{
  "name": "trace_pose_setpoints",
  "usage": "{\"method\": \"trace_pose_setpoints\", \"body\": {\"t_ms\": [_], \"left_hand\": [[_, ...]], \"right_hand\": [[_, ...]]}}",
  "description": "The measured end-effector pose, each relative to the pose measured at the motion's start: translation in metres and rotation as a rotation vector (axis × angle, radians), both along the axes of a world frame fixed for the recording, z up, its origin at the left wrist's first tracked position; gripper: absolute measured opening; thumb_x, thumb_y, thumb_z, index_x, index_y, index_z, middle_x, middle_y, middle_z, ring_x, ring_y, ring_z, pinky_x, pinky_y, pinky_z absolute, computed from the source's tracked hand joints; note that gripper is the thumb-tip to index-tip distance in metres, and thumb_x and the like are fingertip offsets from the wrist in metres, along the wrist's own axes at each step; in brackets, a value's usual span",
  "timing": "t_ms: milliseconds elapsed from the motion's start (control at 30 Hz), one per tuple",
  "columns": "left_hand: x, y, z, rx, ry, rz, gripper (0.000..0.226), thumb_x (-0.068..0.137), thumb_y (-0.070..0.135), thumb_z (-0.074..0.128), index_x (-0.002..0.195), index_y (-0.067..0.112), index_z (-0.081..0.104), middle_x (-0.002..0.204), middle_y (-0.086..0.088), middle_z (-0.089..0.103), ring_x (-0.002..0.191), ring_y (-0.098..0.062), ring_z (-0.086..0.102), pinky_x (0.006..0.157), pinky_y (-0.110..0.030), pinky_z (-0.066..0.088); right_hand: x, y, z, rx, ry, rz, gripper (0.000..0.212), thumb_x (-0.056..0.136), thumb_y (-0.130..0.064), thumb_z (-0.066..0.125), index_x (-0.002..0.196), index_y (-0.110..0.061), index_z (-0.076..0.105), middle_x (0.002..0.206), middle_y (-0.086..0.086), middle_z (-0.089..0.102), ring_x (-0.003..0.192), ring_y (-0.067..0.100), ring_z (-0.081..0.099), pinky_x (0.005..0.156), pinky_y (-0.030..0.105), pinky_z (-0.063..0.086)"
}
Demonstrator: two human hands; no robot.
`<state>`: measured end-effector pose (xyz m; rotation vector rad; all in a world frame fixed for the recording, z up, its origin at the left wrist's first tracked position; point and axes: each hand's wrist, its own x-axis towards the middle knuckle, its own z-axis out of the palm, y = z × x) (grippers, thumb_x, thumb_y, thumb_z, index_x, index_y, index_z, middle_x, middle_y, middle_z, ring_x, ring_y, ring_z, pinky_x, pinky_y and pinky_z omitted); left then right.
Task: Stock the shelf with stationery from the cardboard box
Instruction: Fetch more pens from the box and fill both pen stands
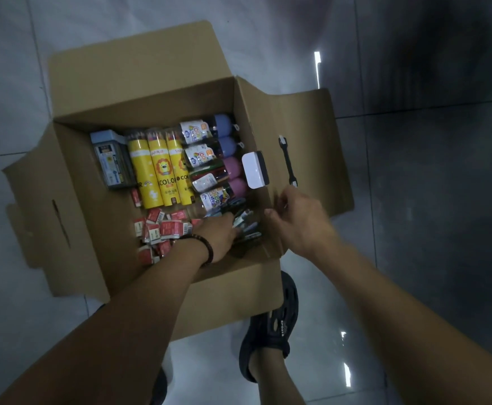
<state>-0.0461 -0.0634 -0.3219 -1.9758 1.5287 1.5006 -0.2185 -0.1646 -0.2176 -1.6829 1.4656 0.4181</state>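
The cardboard box (151, 106) stands open on a grey tiled floor (414, 200), all flaps folded out. Contents observed: 3 yellow tubes (158, 173) of colour pencils lying side by side, 4 clear tubes (206, 153) with purple and pink caps stacked along the right wall, 1 blue-lidded case (111, 159) at the far left, and a loose heap of small red packs (166, 229) toward the near side. A bundle of pens (247, 226) lies in the near right corner. The left hand (217, 238), a dark bracelet (205, 247) on its wrist, reaches palm down into that corner with its fingers on the pens; the fingertips are hidden among them, so whether they have closed on anything cannot be told. The right hand (300, 220), blurred, pinches the rim of the box's right wall, thumb inside and fingers outside, just beside the pens. A white device (255, 173) is clipped on that same wall, farther along. 1 black sandal (271, 325) stands against the box's near side.
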Motion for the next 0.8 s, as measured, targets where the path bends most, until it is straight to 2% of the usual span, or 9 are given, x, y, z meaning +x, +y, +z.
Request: {"method": "trace_pose_setpoints", "body": {"t_ms": [100,167,267,333,400,467,600,700,800], "left_hand": [[0.020,0.003,0.049,-0.031,0.205,0.269,0.018,0.112,0.036,0.043,0.112,0.018,0.048,0.092,-0.004,0.066,0.081,-0.021,0.067,0.072,-0.036,0.052],[0.034,0.011,0.096,-0.042,0.379,0.552,0.013,0.112,0.030,0.045,0.108,0.019,0.050,0.082,-0.002,0.067,0.066,-0.017,0.067,0.068,-0.034,0.054],[0.053,0.028,0.176,-0.046,0.646,0.970,0.017,0.112,0.021,0.048,0.100,0.009,0.054,0.074,-0.006,0.061,0.053,-0.023,0.057,0.055,-0.036,0.055],[0.069,0.039,0.237,-0.079,0.713,1.100,0.021,0.111,0.021,0.049,0.101,0.005,0.057,0.074,-0.007,0.062,0.050,-0.021,0.055,0.050,-0.033,0.053],[0.090,0.047,0.306,-0.072,0.737,1.190,0.025,0.111,0.024,0.050,0.108,0.002,0.061,0.076,-0.009,0.064,0.052,-0.019,0.054,0.049,-0.030,0.051],[0.117,0.058,0.383,-0.068,0.801,1.195,0.028,0.111,0.028,0.052,0.114,0.003,0.064,0.082,-0.012,0.066,0.057,-0.019,0.056,0.054,-0.031,0.050],[0.176,0.087,0.545,-0.089,0.865,1.137,0.025,0.111,0.030,0.049,0.113,0.011,0.064,0.085,-0.009,0.067,0.064,-0.020,0.060,0.059,-0.031,0.049],[0.215,0.115,0.654,-0.086,0.951,1.190,0.026,0.112,0.022,0.045,0.117,0.005,0.064,0.094,-0.016,0.071,0.067,-0.022,0.066,0.059,-0.033,0.057],[0.247,0.156,0.740,-0.149,0.986,1.231,0.031,0.111,0.018,0.047,0.132,0.001,0.063,0.114,-0.022,0.073,0.082,-0.028,0.074,0.071,-0.040,0.063]], "right_hand": [[0.002,0.009,0.028,-0.045,0.003,-0.082,0.018,0.103,-0.040,0.062,0.111,-0.025,0.056,0.098,-0.002,0.064,0.085,0.015,0.065,0.076,0.040,0.061],[0.009,0.019,0.058,-0.080,-0.042,-0.143,0.018,0.102,-0.041,0.063,0.110,-0.025,0.059,0.093,-0.003,0.066,0.084,0.016,0.066,0.075,0.042,0.061],[0.038,0.035,0.125,-0.103,-0.175,-0.218,0.010,0.101,-0.036,0.067,0.101,-0.026,0.064,0.084,-0.012,0.068,0.080,0.005,0.066,0.069,0.029,0.051],[0.070,0.048,0.180,-0.128,-0.277,-0.245,0.008,0.100,-0.036,0.068,0.102,-0.028,0.067,0.085,-0.014,0.070,0.080,0.000,0.066,0.068,0.023,0.050],[0.106,0.061,0.241,-0.153,-0.377,-0.231,0.013,0.099,-0.039,0.069,0.105,-0.027,0.070,0.087,-0.012,0.072,0.080,0.003,0.067,0.070,0.024,0.054],[0.144,0.076,0.310,-0.090,-0.508,-0.292,0.014,0.099,-0.038,0.071,0.105,-0.026,0.074,0.085,-0.007,0.074,0.076,0.006,0.070,0.069,0.025,0.055],[0.207,0.109,0.448,0.000,-0.672,-0.331,0.021,0.098,-0.032,0.073,0.088,-0.014,0.073,0.074,0.004,0.071,0.068,0.017,0.067,0.064,0.040,0.054],[0.241,0.127,0.544,0.037,-0.813,-0.361,0.021,0.104,-0.020,0.068,0.088,-0.008,0.076,0.077,0.012,0.073,0.069,0.018,0.064,0.066,0.036,0.051],[0.271,0.148,0.632,0.029,-0.860,-0.271,0.020,0.106,-0.016,0.063,0.098,-0.014,0.081,0.083,-0.001,0.079,0.074,0.009,0.071,0.070,0.028,0.055]]}}
